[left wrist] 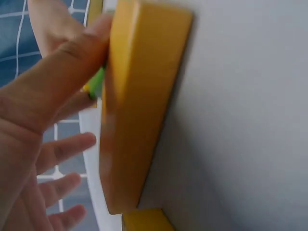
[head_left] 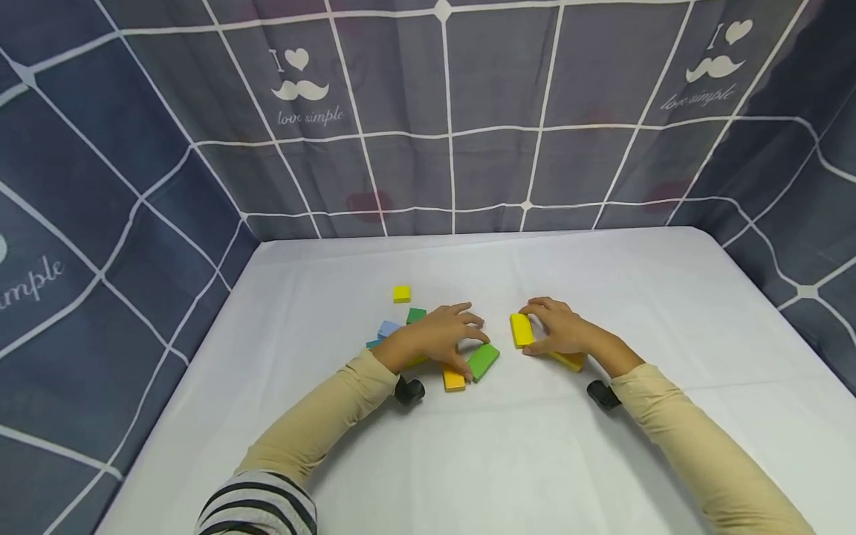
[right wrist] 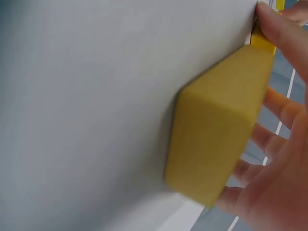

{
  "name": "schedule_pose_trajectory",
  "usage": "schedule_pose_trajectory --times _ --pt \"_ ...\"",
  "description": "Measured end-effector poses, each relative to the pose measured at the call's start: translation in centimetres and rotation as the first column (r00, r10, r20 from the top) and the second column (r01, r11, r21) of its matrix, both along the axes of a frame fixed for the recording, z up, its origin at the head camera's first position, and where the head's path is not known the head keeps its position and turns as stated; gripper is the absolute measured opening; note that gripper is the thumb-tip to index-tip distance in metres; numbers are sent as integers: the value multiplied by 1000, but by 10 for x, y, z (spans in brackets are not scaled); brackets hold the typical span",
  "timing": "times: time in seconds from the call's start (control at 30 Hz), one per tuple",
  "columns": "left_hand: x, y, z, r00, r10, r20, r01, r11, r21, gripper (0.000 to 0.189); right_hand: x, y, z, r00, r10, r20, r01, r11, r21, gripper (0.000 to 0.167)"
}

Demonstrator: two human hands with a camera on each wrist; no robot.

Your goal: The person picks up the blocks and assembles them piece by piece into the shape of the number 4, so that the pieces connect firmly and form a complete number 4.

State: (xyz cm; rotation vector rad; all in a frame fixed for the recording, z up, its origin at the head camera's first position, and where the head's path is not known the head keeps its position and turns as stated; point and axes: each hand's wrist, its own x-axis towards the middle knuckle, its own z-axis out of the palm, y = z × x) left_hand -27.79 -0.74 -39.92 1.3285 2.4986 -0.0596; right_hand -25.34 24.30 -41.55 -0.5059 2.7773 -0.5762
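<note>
In the head view my left hand (head_left: 441,333) has its thumb and index finger at opposite ends of a green block (head_left: 484,362), pinching it; the other fingers are spread. Beside the thumb lies an orange block (head_left: 454,380), which looms large in the left wrist view. My right hand (head_left: 562,328) holds a yellow block (head_left: 521,331) between thumb and index finger. Under that palm rests another, darker yellow block (head_left: 570,361), large in the right wrist view, where the thumb touches the held block (right wrist: 263,43) behind it.
Behind the left hand sit a dark green block (head_left: 416,315), a light blue block (head_left: 388,329) and a teal block (head_left: 373,344), partly hidden. A small yellow block (head_left: 402,294) stands farther back. The white-covered table (head_left: 495,461) meets grey checked curtains (head_left: 495,171).
</note>
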Motion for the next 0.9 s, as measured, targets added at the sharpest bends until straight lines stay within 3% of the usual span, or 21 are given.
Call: schedule_pose_trajectory --times 0.3,0.53,0.73,0.9 --pt "36 -10 -1 984 9 -178 -4 1000 30 70 3 2 3 998 -18 -58 16 999 -37 71" --pt "54 -6 -6 942 31 -335 4 995 103 72 18 5 10 995 -59 -85 52 995 -80 76" --pt "73 -1 -10 923 65 -380 -8 989 149 74 29 0 10 996 -39 -81 31 994 -102 78" --pt "94 -3 -11 937 85 -340 -25 984 176 78 40 -8 3 997 -38 -63 31 992 -120 75"
